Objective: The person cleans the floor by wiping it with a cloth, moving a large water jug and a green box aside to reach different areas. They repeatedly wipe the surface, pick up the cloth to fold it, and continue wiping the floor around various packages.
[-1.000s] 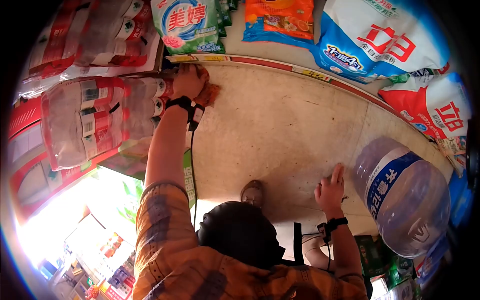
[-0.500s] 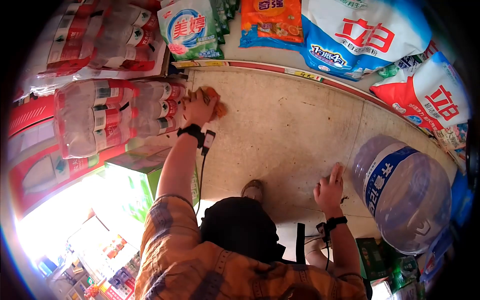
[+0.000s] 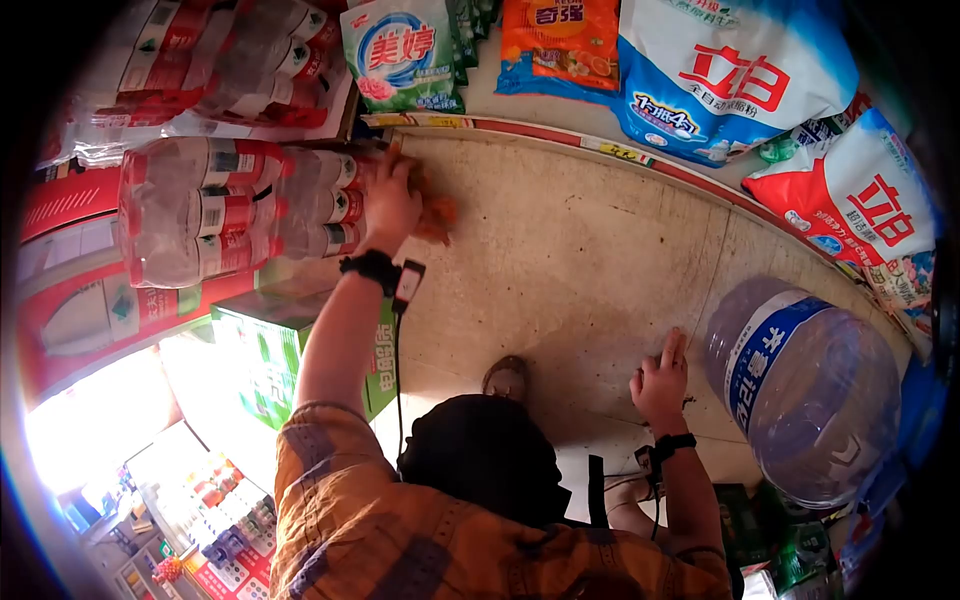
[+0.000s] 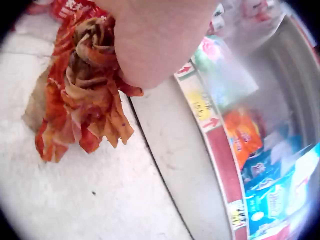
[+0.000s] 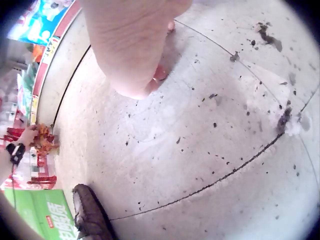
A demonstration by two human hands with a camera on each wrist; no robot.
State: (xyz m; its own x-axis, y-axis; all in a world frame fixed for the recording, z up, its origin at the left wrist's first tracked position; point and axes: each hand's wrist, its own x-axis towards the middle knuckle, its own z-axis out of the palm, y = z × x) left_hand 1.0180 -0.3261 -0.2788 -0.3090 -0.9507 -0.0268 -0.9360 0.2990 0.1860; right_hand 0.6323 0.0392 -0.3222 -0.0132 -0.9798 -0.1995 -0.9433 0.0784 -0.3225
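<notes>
While right hand idles loose, four o'clock, left grip, eleven o'clock, seemingly clamps orange cloth bunched for purchase.

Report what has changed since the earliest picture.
The left hand and the orange-red cloth with it have moved back from the shelf edge, toward the person. Nothing has visibly been taken hold of or let go. The right hand stays near the large clear jug; the jug and shoe look unmoved.
</notes>
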